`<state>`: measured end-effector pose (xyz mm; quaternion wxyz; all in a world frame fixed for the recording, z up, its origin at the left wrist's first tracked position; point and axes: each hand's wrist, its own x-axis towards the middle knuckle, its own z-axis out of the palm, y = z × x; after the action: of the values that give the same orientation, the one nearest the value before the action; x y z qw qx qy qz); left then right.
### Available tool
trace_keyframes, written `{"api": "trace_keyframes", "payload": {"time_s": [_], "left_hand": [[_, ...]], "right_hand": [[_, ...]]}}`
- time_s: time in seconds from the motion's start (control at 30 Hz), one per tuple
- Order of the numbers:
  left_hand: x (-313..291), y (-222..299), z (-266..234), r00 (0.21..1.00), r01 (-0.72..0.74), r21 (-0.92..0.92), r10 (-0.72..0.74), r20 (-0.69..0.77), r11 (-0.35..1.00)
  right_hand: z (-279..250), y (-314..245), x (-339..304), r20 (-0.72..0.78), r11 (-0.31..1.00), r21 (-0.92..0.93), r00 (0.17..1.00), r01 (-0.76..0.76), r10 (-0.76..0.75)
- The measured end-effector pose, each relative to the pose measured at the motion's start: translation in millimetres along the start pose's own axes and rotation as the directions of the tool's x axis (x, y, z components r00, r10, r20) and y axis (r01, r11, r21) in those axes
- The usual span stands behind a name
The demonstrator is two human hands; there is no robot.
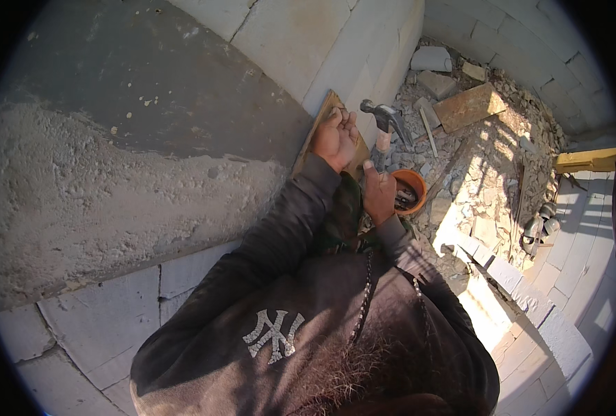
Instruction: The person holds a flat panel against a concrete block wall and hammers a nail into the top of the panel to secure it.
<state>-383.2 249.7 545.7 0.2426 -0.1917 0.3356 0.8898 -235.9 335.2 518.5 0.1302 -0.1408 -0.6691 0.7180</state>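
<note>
Claw hammer (385, 123), 1 pc., in R hand (379, 193), fingers clenched rnd. handle, long axis pointing away fr. body, head just R of L hand (335, 142), fingers curled agst. wooden board (330, 102), grip there unclear.

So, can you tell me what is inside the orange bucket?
The orange bucket holds small dark pieces, too unclear to identify. The right hand covers part of its left edge, and whatever lies beneath the top pieces cannot be seen.
</note>
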Motion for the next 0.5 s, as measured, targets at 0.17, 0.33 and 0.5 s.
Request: {"api": "trace_keyframes", "payload": {"time_s": [0.17,0.33,0.5], "left_hand": [[-1.8,3.3,7.2,0.997,0.034,0.026,-0.032,-0.068,0.999],[-5.7,1.9,6.1,0.999,0.012,0.049,-0.009,-0.045,0.999],[-2.1,-3.6,-4.7,0.999,-0.037,0.104,0.039,-0.011,0.994]], "right_hand": [[-0.5,-25.6,0.0,-0.030,1.000,0.000,0.999,-0.023,0.023],[-2.0,-12.9,-1.9,-0.083,0.933,0.348,0.988,-0.095,0.131],[-13.1,-12.9,-11.0,-0.014,0.977,0.037,0.977,-0.211,0.211]]}}
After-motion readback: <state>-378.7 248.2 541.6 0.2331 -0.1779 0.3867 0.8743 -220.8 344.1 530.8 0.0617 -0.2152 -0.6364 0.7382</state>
